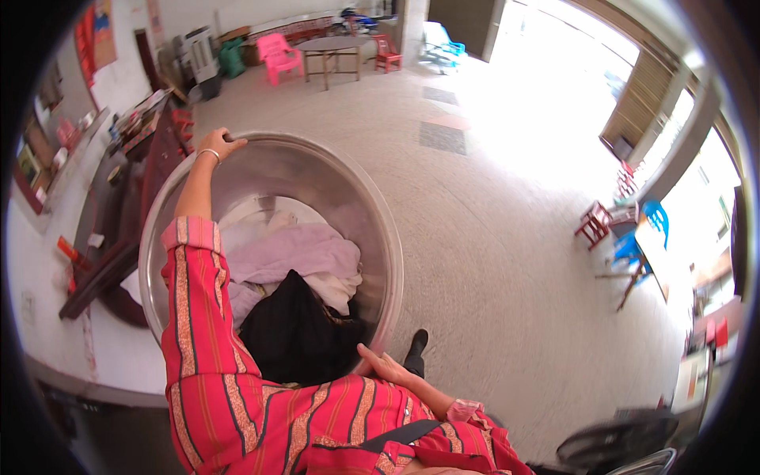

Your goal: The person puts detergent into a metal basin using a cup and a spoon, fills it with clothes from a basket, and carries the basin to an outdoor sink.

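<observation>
A large stainless steel basin (373, 237) is held against the front of my body, its opening facing up. My left hand (218, 145) grips the far rim, with the thumb laid along the edge. At the near right side, my right hand (383, 363) clasps the rim close to my waist, its fingers partly hidden below. Inside lie a pale lilac cloth (297, 252), a white cloth (335, 291) and a black garment (297, 332) nearest to me. Part of the basin's bare bottom shows beyond the cloths.
Dark wooden furniture (157, 160) stands close on the left. Across the tiled floor (504, 267) are a pink plastic chair (278, 56), a round table (331, 44) and a red chair (387, 53). To the right stand a wooden stool (594, 222) and a table (652, 255). Bright light enters a wide doorway (546, 77).
</observation>
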The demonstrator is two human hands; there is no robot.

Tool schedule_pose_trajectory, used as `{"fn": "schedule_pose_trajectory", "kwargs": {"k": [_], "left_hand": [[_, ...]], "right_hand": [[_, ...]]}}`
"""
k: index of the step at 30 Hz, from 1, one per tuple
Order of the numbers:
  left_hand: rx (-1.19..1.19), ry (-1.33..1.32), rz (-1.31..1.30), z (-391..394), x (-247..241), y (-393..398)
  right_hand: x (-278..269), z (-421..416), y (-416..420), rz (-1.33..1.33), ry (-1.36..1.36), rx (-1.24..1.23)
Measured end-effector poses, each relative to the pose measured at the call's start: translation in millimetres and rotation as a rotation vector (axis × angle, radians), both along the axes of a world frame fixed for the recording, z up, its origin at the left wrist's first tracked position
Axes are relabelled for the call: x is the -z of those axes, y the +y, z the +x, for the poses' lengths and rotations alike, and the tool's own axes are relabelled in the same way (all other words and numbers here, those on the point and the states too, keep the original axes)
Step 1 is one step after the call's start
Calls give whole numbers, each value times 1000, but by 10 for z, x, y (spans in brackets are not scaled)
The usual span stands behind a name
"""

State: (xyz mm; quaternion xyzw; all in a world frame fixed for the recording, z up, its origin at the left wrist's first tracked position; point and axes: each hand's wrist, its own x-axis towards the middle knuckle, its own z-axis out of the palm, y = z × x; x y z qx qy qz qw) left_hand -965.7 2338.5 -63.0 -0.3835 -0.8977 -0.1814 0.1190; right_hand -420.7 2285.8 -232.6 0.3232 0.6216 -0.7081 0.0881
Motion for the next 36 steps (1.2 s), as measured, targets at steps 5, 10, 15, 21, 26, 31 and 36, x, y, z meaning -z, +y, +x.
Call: {"fn": "schedule_pose_trajectory", "kwargs": {"k": [5, 10, 15, 21, 26, 31, 36], "left_hand": [[-198, -55, -60, -272, 140, -418], [-322, -116, -85, -338, 144, -832], [-506, -99, -156, -293, 163, -1209], [-632, -142, -149, -407, 282, -1532], [-732, -170, -153, -298, 279, -1741], [-762, -238, -174, -240, 267, -1887], [-939, -223, -203, -14, 70, -1970]], "right_hand": [[-85, -165, 534, -33, -54, -182], [26, -381, 753, -88, -55, -197], [141, -646, 1143, -171, -96, -390], [580, -1009, 1461, -165, -31, -518], [165, -1172, 1858, -239, -395, -728], [129, -1179, 1988, -591, -155, -485], [612, -1523, 3263, -815, -13, -349]]}}
